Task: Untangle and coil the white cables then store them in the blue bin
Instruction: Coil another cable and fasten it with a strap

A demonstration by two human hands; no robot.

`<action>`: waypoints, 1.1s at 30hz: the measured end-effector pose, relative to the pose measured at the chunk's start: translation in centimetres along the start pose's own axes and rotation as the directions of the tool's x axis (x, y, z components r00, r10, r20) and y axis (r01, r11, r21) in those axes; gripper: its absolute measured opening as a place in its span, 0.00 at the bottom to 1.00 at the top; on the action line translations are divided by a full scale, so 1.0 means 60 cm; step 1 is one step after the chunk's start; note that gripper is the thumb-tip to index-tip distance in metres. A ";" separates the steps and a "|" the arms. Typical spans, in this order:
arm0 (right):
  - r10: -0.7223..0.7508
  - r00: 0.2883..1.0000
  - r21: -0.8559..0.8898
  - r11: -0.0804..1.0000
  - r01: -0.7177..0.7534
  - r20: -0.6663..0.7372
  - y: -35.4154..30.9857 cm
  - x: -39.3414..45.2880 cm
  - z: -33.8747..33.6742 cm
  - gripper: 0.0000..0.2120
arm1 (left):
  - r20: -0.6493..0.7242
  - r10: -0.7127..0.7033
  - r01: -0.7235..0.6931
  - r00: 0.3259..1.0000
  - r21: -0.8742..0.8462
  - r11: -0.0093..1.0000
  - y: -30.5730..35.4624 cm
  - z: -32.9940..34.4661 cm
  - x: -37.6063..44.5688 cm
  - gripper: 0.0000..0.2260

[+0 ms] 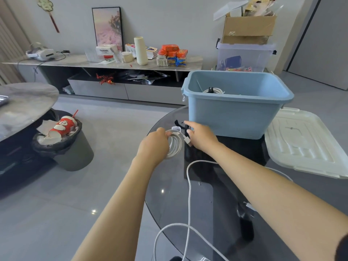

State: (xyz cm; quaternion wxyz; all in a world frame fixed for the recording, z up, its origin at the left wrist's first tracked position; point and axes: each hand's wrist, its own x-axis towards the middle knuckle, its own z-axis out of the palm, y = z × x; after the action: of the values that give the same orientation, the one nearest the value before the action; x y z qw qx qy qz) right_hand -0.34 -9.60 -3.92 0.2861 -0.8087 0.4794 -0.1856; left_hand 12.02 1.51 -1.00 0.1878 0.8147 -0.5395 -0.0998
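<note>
Left hand: the left hand (157, 142) has its fingers curled round a coil of white cable (174, 146), gripping the loops at the far-left edge of the dark glass table (207, 204).
Right hand: the right hand (201, 137) sits just right of the coil, index finger stretched toward a black strap (178, 123) lying at the coil's far side; its thumb seems to pinch the cable's white plug (187, 139), though how firmly I cannot tell.
Step in hand: by my reading, binding the finished coil with that strap.
How to do it well: keep the left grip firm so the loops stay stacked, tuck the plug flat against the bundle, and wrap the strap snugly across all the turns.
Loose cable: a second white cable (188, 185) trails uncoiled along the near part of the table and off its near edge, so keep the arms from dragging it.
Blue bin: the blue bin (235, 117) stands just beyond the hands, open, with one coiled cable (213, 90) already inside.
Lid: a white lid (305, 144) rests to the right of the bin.
Progress: one coil stored, one nearly tied, one untouched.
</note>
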 end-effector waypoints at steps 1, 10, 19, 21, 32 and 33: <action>-0.029 1.000 -0.063 0.998 0.030 0.004 -0.001 0.007 0.003 0.20 | 0.002 -0.004 0.004 1.000 0.004 1.000 -0.002 0.003 0.004 0.16; -0.041 0.999 -0.509 0.860 0.046 0.022 -0.015 0.053 0.030 0.10 | -0.029 -0.014 0.013 0.999 -0.017 1.000 -0.009 0.017 0.033 0.15; -0.147 0.989 -0.621 0.776 0.107 -0.014 -0.013 0.019 0.017 0.07 | -0.017 0.003 -0.003 1.000 -0.003 1.000 0.004 0.006 0.026 0.14; -0.165 0.986 -0.613 0.782 0.113 -0.028 -0.010 -0.001 0.003 0.07 | -0.015 0.011 -0.011 1.000 -0.002 1.000 0.011 -0.002 0.018 0.13; -0.058 0.970 -0.019 0.998 0.055 -0.234 -0.003 -0.181 -0.151 0.05 | 0.078 0.143 -0.144 0.987 0.017 0.989 0.106 -0.039 -0.071 0.12; -0.048 0.980 0.027 0.998 0.054 -0.194 -0.008 -0.195 -0.161 0.06 | 0.102 0.144 -0.147 0.984 0.020 0.989 0.115 -0.040 -0.080 0.12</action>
State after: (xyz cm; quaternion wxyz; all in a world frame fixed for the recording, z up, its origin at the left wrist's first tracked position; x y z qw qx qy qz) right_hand -11.10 -1.87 3.51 0.2461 -0.7941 0.4811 -0.2780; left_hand 5.20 3.98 3.84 0.1561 0.7696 -0.6076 -0.1195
